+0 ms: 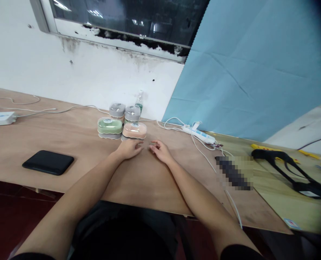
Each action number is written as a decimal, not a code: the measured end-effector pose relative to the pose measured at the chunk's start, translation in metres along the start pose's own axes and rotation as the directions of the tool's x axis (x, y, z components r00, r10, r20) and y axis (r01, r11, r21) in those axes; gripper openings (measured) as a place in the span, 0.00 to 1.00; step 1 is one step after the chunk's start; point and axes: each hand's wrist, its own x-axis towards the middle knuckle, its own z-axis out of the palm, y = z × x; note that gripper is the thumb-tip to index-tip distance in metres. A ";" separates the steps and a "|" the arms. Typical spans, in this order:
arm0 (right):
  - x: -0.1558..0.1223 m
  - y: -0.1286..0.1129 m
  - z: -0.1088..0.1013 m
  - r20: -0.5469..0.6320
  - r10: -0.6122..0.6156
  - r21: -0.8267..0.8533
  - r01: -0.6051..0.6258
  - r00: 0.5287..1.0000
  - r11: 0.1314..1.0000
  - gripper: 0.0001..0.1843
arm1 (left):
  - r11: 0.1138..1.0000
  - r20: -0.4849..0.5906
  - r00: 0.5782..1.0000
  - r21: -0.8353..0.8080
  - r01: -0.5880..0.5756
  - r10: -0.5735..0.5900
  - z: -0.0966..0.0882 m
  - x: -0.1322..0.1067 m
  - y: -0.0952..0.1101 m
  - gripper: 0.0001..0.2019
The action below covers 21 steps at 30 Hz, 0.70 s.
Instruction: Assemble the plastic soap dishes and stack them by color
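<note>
My left hand [130,148] rests on the table just in front of a pink-lidded container [135,130], fingers loosely bent and holding nothing. Close by on its right, my right hand [161,151] lies with its fingers slightly curled and apart, empty too. To the left of the pink-lidded container stands a green-lidded container [110,126] with a grey lower part. Behind these are a grey-topped container [117,110] and another grey-topped container [132,113], partly hidden. A small clear bottle [140,102] with green at its lower part stands at the back, against the wall.
A flat black case [48,162] lies at left on the brown table [90,126]. A white power strip [198,134] with cables sits at back right, another power strip [0,118] far left. A blurred dark object [234,173] and a black strap-like item [287,169] lie right.
</note>
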 end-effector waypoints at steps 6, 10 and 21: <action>-0.001 -0.002 -0.001 0.007 -0.022 -0.079 0.023 1.000 0.997 0.21 | 1.000 0.136 0.991 0.011 0.018 -0.020 0.007 0.002 -0.007 0.23; -0.002 -0.005 -0.001 0.015 -0.021 -0.087 0.022 1.000 0.996 0.19 | 0.999 0.169 0.985 0.013 0.044 -0.046 0.009 0.002 -0.011 0.25; -0.003 -0.006 -0.001 0.023 -0.023 -0.085 0.025 0.999 0.996 0.18 | 0.999 0.178 0.983 -0.009 0.053 -0.051 0.007 0.001 -0.010 0.25</action>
